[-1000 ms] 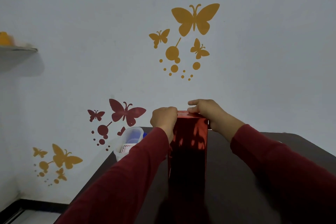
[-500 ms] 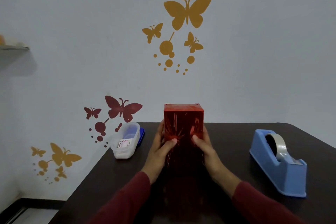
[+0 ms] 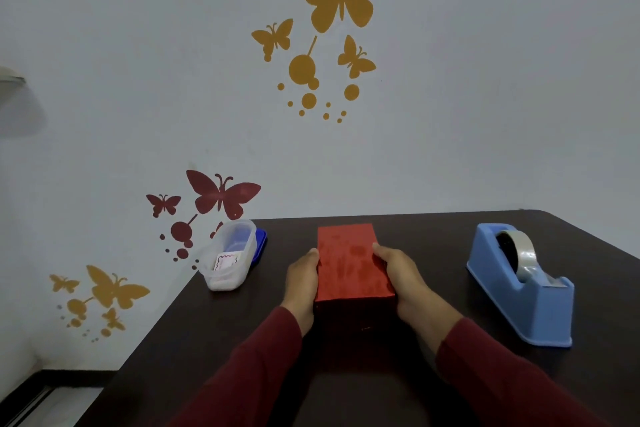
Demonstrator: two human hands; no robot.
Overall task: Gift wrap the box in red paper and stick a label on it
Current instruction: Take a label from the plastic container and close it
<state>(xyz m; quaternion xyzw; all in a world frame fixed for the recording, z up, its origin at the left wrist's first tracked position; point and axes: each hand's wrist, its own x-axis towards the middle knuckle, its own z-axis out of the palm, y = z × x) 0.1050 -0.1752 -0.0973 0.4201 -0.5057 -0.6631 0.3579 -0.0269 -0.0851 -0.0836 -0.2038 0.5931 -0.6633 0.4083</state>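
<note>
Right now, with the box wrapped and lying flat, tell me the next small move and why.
Probably let go with the left hand and reach to the clear tub for a label. The red box lies flat between both hands, wrapped, with no label showing on its top; a card-like piece lies in the tub. The right hand can steady the box.

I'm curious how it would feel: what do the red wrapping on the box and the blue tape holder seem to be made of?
The box wears what looks like glossy red foil paper, mottled with darker reflections. The tape holder looks like moulded matte blue plastic with smooth rounded edges; its tape roll seems to be clear shiny film.
</note>
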